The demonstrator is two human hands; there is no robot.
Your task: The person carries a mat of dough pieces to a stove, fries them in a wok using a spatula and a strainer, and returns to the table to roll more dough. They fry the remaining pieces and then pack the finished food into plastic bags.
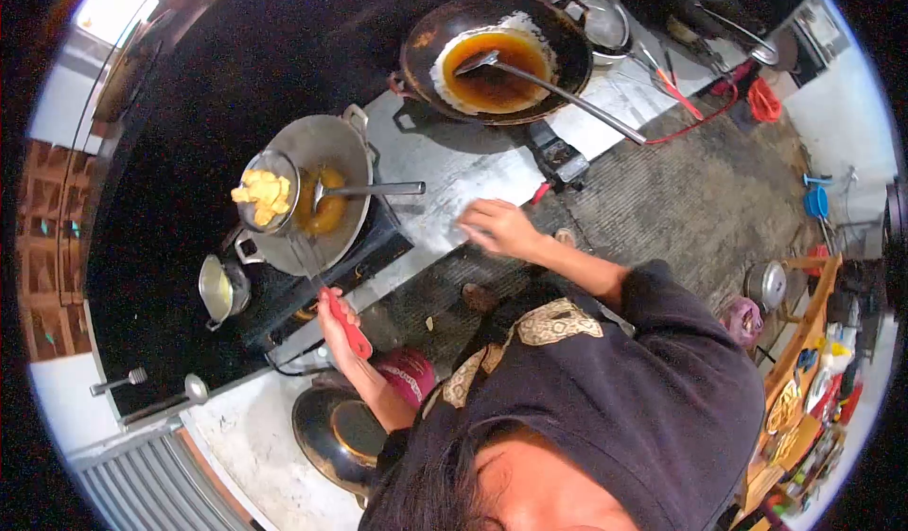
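My left hand is closed around the red handle of a strainer. Yellow fried pieces lie in the strainer's round basket, over the left side of a grey wok that holds yellow-brown oil. A metal spatula rests in the same wok, its handle pointing right. My right hand is in the air near the worktop's front edge, fingers apart and slightly bent, with nothing seen in it.
A large dark wok with brown oil and a long ladle stands at the upper middle. Left of the grey wok is a small pot. A black pan sits below, and a wooden shelf at right holds several items.
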